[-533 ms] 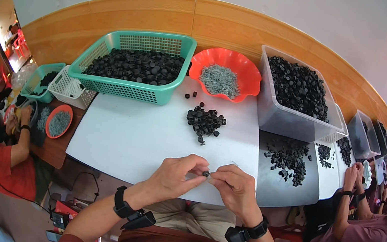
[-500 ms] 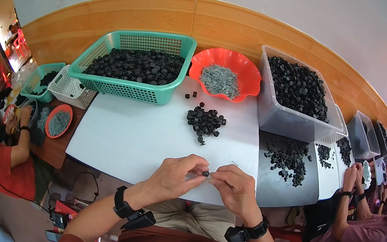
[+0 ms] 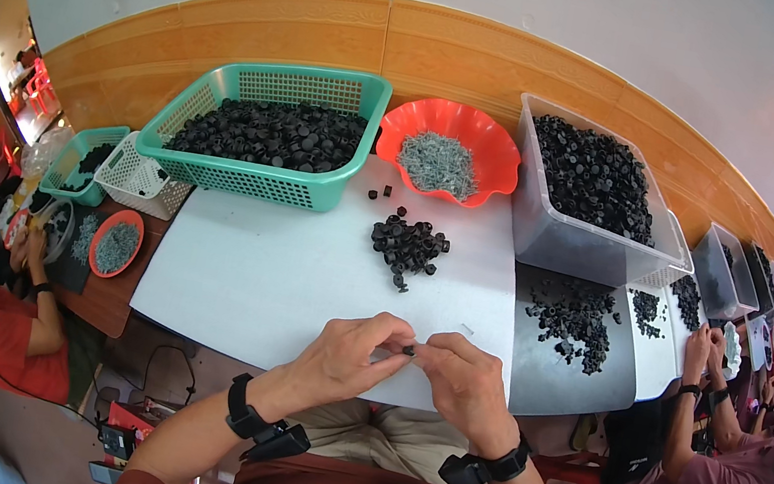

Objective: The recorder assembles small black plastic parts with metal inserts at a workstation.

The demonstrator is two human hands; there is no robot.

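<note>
Over the near edge of the white table (image 3: 233, 258), my left hand (image 3: 351, 353) pinches a small black plastic cap (image 3: 408, 351) between thumb and fingertips. My right hand (image 3: 466, 381) is closed right beside it, its thumb and forefinger pressed together at the cap. Whatever those right fingers hold, if anything, is hidden. One small metal screw (image 3: 466, 330) lies on the table just beyond my right hand. Farther off is a loose heap of small black caps (image 3: 409, 246), with a few strays behind it.
At the back stand a green basket (image 3: 339, 196) of black parts, a red scalloped bowl (image 3: 498, 148) of screws and a clear bin (image 3: 568, 250) of black parts. More black pieces (image 3: 572, 322) lie on a grey board to the right. Co-workers (image 3: 18, 336) sit on both sides.
My right fingertips have moved slightly left, against the cap. The loose screw shows more clearly beyond my right hand. My left hand keeps its pinch.
</note>
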